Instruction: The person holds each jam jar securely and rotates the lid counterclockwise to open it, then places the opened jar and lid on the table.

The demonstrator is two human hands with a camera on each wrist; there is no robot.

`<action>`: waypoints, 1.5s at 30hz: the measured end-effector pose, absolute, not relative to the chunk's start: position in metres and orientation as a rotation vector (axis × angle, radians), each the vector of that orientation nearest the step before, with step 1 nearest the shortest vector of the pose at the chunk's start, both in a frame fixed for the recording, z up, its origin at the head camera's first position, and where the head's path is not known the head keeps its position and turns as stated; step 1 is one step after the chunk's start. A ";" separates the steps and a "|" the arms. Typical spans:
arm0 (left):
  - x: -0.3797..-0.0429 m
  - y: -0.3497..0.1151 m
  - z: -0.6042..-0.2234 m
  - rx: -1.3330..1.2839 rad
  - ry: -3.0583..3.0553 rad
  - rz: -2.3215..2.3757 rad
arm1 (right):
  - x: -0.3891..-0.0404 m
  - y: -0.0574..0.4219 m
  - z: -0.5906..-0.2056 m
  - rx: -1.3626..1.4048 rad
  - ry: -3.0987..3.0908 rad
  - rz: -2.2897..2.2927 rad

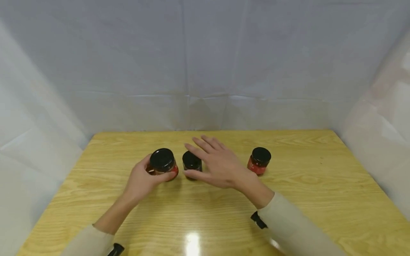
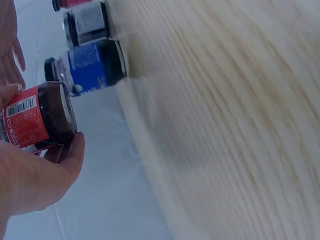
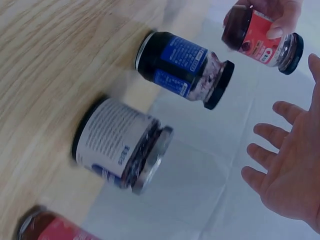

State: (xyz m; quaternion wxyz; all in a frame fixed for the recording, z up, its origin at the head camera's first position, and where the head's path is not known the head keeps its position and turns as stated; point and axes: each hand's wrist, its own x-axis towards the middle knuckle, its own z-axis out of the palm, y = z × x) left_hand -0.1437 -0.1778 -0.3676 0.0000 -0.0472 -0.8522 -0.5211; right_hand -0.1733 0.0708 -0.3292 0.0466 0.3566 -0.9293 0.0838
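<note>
- Left hand (image 1: 140,180) grips a red-labelled jar (image 1: 162,160).
- Right hand (image 1: 221,165), at its three o'clock, fingers spread, partly hides the blue-labelled jar (image 3: 182,66).
- White-labelled jar (image 3: 116,142): hidden from the head view.

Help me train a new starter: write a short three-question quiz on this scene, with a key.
1. What colour is the label on the held jar in the left hand?
2. True or false: the right hand is gripping a jar.
3. In the right wrist view, the label on the middle jar, between the held jar and the pale-label jar, is: A green, B blue, C yellow.

Key: 1 red; 2 false; 3 B.
</note>
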 end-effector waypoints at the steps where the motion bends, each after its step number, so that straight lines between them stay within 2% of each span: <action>1: -0.142 -0.177 -0.366 -0.169 -2.674 -1.642 | -0.172 0.074 -0.329 1.089 -2.829 0.261; 12: -0.122 -0.163 -0.362 -0.356 -2.656 -1.740 | -0.158 0.107 -0.330 1.073 -2.761 0.252; 25: -0.112 -0.148 -0.372 -0.480 -2.668 -1.790 | -0.142 0.124 -0.342 1.076 -2.701 0.324; 35: -0.108 -0.136 -0.378 -0.557 -2.686 -1.700 | -0.131 0.130 -0.352 1.061 -2.711 0.453; 45: -0.102 -0.127 -0.380 -0.512 -2.750 -1.636 | -0.119 0.129 -0.357 1.005 -2.759 0.609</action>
